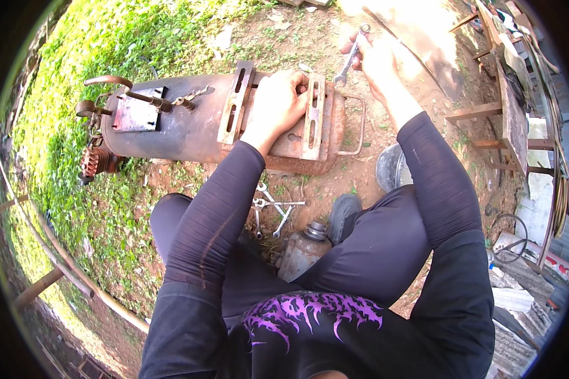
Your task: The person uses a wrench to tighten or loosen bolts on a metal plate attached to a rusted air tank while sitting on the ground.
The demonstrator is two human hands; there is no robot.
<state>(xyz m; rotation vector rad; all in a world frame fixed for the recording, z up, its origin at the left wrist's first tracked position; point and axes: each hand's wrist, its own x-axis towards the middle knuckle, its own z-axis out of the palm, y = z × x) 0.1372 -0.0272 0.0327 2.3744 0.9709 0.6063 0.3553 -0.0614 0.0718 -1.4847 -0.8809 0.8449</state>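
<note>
Here, one rusty tank lies at ten o'clock, carrying two slotted brackets. The left hand presses flat between them, fingers together. The right hand, at one o'clock, is clamped around one wrench. About four spanners lie centre, overlapping, hard to count.

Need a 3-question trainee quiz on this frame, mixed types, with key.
1. True or false: the right hand holds a spanner.
2. What does the left hand rest on? A) the rusty tank B) the grass C) a knee
3. What lies on the dirt between the tank and the person's legs?

Key: 1 true. 2 A, by the slotted bracket. 3 a cluster of loose spanners.
</note>
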